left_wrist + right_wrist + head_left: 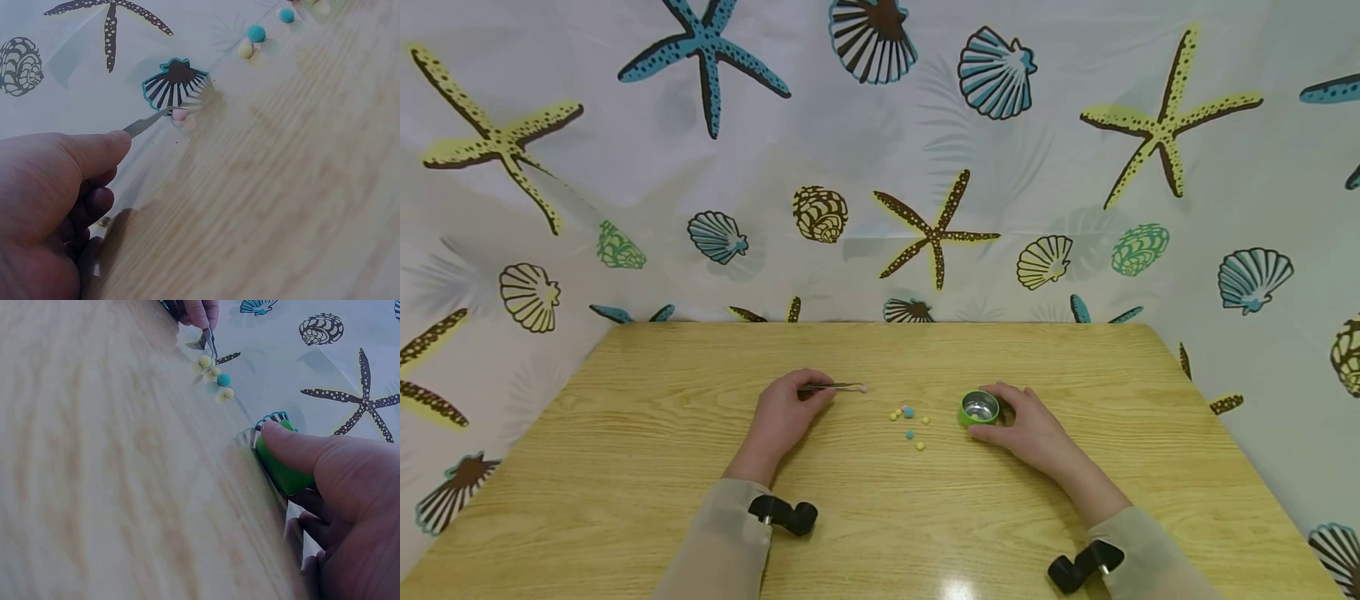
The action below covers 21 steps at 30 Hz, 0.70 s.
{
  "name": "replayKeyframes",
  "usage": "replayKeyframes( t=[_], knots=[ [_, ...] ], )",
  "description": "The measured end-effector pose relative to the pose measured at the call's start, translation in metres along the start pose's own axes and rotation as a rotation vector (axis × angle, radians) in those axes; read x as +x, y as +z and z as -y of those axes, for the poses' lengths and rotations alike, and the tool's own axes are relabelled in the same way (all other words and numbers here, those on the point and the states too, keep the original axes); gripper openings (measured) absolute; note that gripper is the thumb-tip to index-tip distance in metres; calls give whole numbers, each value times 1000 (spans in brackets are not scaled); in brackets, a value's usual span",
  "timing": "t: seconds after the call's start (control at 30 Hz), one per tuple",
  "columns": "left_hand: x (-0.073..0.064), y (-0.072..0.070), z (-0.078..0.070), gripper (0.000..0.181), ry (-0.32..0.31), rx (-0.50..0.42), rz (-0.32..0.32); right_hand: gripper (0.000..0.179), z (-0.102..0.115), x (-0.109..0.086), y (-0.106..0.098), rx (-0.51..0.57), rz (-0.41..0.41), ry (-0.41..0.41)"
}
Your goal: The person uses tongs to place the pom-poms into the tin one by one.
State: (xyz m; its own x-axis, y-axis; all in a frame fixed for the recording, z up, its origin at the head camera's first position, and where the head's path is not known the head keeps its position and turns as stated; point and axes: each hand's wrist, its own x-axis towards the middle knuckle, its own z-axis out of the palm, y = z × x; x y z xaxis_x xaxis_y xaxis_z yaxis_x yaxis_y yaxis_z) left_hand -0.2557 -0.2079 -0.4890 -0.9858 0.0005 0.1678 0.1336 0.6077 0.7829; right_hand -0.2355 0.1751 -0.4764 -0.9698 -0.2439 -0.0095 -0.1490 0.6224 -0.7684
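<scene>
Between thumb and fingers my left hand (787, 414) holds metal tweezers (842, 386), their tips pointing right. At the tips is a small pink ball (180, 115), close over the table in the left wrist view. My right hand (1028, 429) grips a small green cup (980, 408) with a shiny metal inside, thumb on the near side and fingers behind it. Something small and yellowish shows at the bottom of the cup. Several small balls lie between the hands, among them a blue ball (910, 435) and a yellow ball (921, 447).
The wooden table (880, 517) reaches back to a hanging cloth (865, 150) printed with starfish and shells. A black wrist camera (784, 513) sits on the left sleeve, and another black camera (1084, 567) on the right sleeve.
</scene>
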Motion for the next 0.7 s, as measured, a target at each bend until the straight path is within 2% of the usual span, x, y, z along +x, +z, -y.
replayKeyframes(
  t=[0.7],
  knots=[
    [-1, -1, -3, 17, -14, 7, -9, 73, -3, 2, -2, -14, 0, -13]
  ],
)
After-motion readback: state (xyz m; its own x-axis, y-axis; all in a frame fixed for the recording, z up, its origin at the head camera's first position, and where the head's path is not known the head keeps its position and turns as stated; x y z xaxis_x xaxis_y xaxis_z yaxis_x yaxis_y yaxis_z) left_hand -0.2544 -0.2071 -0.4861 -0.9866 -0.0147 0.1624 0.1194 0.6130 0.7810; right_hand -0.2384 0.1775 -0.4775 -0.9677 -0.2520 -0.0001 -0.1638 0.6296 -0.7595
